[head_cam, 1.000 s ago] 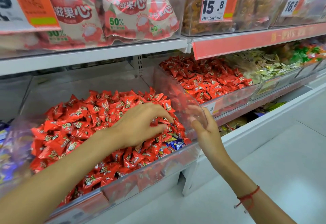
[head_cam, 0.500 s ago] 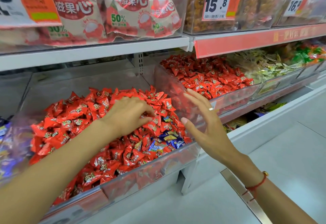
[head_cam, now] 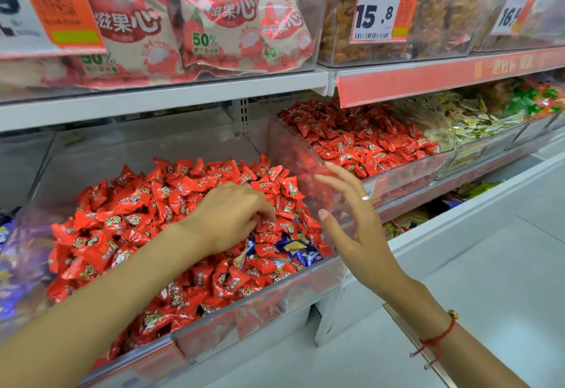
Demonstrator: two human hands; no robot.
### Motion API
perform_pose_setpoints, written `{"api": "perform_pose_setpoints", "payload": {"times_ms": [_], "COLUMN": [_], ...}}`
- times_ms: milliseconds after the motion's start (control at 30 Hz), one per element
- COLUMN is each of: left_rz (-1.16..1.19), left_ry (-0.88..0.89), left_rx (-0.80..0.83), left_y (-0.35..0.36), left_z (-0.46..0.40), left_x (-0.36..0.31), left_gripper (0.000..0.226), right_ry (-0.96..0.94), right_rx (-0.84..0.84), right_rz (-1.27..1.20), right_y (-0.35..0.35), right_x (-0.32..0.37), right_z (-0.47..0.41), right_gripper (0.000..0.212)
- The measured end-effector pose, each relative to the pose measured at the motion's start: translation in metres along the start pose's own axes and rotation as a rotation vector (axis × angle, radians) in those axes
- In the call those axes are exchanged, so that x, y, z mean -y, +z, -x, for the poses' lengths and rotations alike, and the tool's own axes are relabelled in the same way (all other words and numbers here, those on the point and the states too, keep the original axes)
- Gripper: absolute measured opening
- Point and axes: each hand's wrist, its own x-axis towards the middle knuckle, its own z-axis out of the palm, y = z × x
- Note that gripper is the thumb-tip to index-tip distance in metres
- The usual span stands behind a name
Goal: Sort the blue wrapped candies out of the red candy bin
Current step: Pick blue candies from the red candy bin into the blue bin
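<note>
A: Red candy bin (head_cam: pixel 214 331), lower shelf, clear-walled. It is heaped with red wrapped candies (head_cam: pixel 159 204).

B: And the blue wrapped candies (head_cam: pixel 301 250)?

A: A small cluster is seen at the bin's front right corner, lying among the red ones, just behind the clear front wall. A few yellowish wrappers are mixed in there.

B: Left hand (head_cam: pixel 229 219)?

A: It is laid over the red heap, palm down, fingers curled and bunched at the tips, which are pressed in among red candies just above the blue cluster. A red candy may be pinched there, but the fingertips are blurred and partly hidden, so whether anything is held cannot be told.

B: Right hand (head_cam: pixel 354 228)?

A: It is held in the air just beside the bin's right wall, fingers spread and relaxed, nothing gripped. A ring is seen on one finger, a red cord bracelet (head_cam: pixel 437 338) on the wrist.

B: Surroundings?

A: A second bin of red candies (head_cam: pixel 367 140) is set to the right, then bins of pale and green sweets. Bagged sweets (head_cam: pixel 220 20) are stacked on the shelf above. A price tag (head_cam: pixel 379 8) is marked 15.8.
</note>
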Motion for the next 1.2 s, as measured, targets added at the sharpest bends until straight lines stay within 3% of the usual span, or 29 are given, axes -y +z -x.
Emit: {"api": "perform_pose_setpoints", "payload": {"times_ms": [133, 233, 367, 567, 633, 800, 933, 1033, 1200], "left_rz": [0.055, 0.001, -0.212, -0.322, -0.163, 0.273, 0.996, 1.166, 1.315], "left_ry": [0.016, 0.098, 0.104, 0.22, 0.211, -0.062, -0.275, -0.38, -0.451], "left_rx": [-0.052, 0.086, 0.201, 0.12, 0.012, -0.049, -0.003, 0.057, 0.13], "left_y": [-0.002, 0.01, 0.017, 0.017, 0.02, 0.002, -0.029, -0.044, -0.045], "left_z": [-0.006, -0.015, -0.02, -0.016, -0.009, 0.019, 0.025, 0.02, 0.016], "left_x": [-0.033, -0.046, -0.041, -0.039, -0.031, -0.022, -0.033, -0.043, -0.051], "left_gripper": [0.03, 0.027, 0.042, 0.032, 0.029, 0.027, 0.015, 0.013, 0.022], "right_ry": [-0.007, -0.01, -0.021, -0.014, -0.021, -0.013, -0.086, -0.178, -0.133], "right_rx": [-0.038, -0.028, -0.017, -0.017, -0.016, -0.002, -0.026, -0.015, -0.01], "right_rz": [-0.004, 0.006, 0.013, 0.002, -0.003, 0.008, 0.268, 0.299, 0.057], "right_y": [0.003, 0.002, 0.001, 0.001, 0.001, 0.001, -0.006, -0.007, -0.012], "right_x": [-0.001, -0.001, 0.0, -0.003, -0.003, -0.001, 0.005, 0.013, 0.028], "right_z": [0.0, -0.001, -0.001, 0.0, 0.0, -0.001, -0.003, -0.006, -0.007], "right_gripper": [0.041, 0.041, 0.041, 0.041, 0.041, 0.04, 0.042, 0.049, 0.031]}}
